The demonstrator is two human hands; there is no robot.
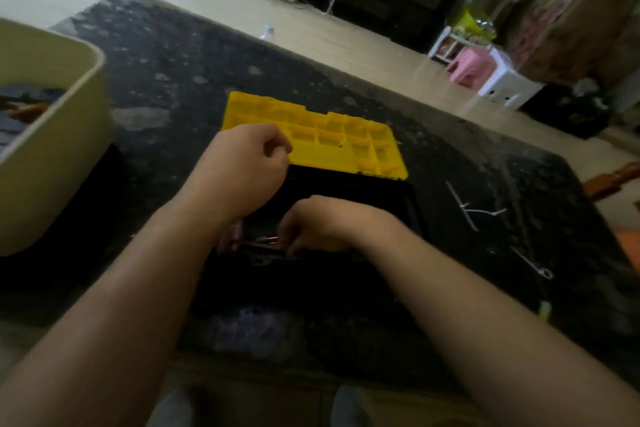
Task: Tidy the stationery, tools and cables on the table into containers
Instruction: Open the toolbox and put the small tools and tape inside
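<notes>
Head view, looking down over two bare forearms onto dark mottled table point(173, 55). At centre, black box point(363, 198) lying open, yellow lid point(332, 139) with moulded compartments folded back flat on the far side. Left hand point(242, 163) over the lid's near left corner, fingers curled in, thumb against forefinger; cannot tell whether pinching the lid's edge or holding nothing. Right hand point(322, 225) lower, reaching leftward into the box, knuckles up, fingers bent down onto thin dark tools point(266, 240) with reddish glints at the box's near left; too dark and blurred to tell whether gripping them or only touching. To the left, well apart from the box, big cream bin point(52, 163) standing on the table, blurred orange and blue shapes inside. To the right of the box, loose white ties point(465, 208) crossed on the tabletop; nearer the table's front edge, thin metal pin point(535, 265) with a loop at its end, and just past it a small pale green piece point(544, 309). In front of the box, faint purplish smudge point(246, 326), not identifiable. Beyond the table, pale floor, pink stool point(471, 66) beside a white one, dark cabinet with hanging cables.
</notes>
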